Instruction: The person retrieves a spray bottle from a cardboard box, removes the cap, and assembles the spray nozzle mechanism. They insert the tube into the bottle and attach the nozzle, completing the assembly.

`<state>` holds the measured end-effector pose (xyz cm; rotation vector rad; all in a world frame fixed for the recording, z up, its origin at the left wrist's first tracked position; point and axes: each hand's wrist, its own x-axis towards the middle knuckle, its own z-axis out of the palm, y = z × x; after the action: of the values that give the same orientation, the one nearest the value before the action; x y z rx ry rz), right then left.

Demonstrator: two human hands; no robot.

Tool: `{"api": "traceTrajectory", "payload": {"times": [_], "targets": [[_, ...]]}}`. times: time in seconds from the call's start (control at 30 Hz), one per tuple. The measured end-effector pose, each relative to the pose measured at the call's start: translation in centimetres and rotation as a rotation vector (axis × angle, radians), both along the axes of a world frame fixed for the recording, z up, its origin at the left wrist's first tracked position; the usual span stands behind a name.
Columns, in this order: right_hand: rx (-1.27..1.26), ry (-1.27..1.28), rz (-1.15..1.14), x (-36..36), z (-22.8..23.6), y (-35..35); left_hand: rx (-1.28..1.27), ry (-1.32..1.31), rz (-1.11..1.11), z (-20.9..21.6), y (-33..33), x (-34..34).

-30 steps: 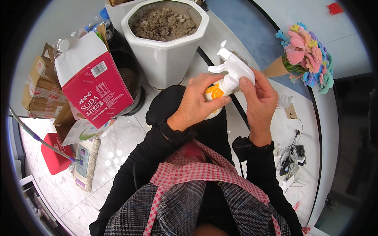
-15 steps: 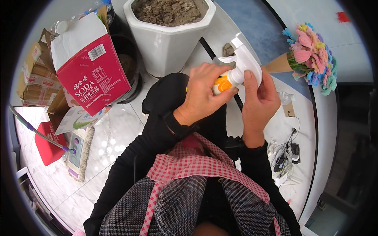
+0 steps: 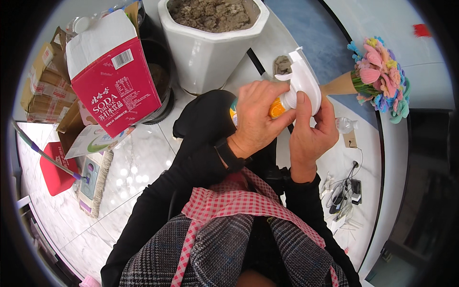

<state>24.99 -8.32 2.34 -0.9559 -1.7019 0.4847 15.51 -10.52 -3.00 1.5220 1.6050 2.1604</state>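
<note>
Between my hands is a spray bottle with an orange-and-white label, lying tilted, its white trigger head toward the upper right. My left hand is wrapped round the bottle's body and hides most of it. At the other end, my right hand grips the back of the trigger head, with the thumb laid along it and the fingers curled behind. A crumpled grey-brown cloth lies on the floor just beyond the nozzle.
Ahead stands a white planter of dry soil. To the left are a red carton, a flat mop and a red container. On the right are a colourful bouquet, a clear plastic bottle and tangled cables.
Both hands and the spray bottle have shifted slightly right and down in view. More of the bottle's label shows beyond the left hand. The grip of both hands stays on it.
</note>
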Motion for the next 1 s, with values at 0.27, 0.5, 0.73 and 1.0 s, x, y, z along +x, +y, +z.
{"api": "traceTrajectory", "payload": {"times": [0.27,0.5,0.73,1.0], "targets": [[-0.315,0.173,0.548,4.2,2.0,2.7,0.014,0.029,-0.075,0.2,-0.5,-0.5],[0.115,-0.407,0.665,4.2,6.5,4.2,-0.073,-0.070,-0.201,-1.3,-0.7,-0.2],[-0.366,0.053,0.490,5.7,-2.4,5.1,-0.252,0.359,-0.232,-2.3,-0.6,-0.2],[-0.489,0.364,0.066,9.5,-4.0,4.7,-0.350,0.286,-0.242,-2.1,-0.5,-0.8]]}}
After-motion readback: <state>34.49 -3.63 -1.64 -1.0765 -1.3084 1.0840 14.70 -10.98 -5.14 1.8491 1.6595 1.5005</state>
